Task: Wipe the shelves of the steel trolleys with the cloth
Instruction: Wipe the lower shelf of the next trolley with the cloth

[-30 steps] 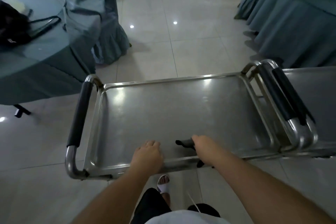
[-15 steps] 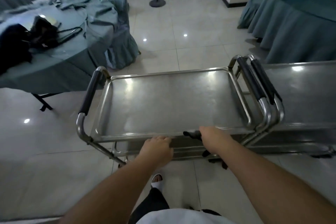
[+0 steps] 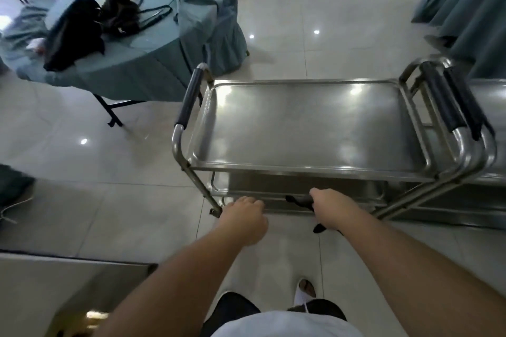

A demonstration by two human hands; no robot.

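Fingers of the right hand (image 3: 332,206) curl round a dark cloth (image 3: 299,200) at the steel trolley's (image 3: 306,123) lower shelf (image 3: 273,189), mostly hidden beneath the top tray. Left hand (image 3: 243,219) hovers knuckles-up; its grip cannot be told. A second trolley (image 3: 487,107) is cut off.

Both bare arms reach forward and down.
Left hand (image 3: 244,220) curled, knuckles up; right hand (image 3: 332,208) clenched round a dark cloth (image 3: 299,200).

A single head-worn wide-angle view looks steeply down and forward over both forearms onto the steel trolley (image 3: 309,128) close ahead, tiled floor (image 3: 82,186) around it
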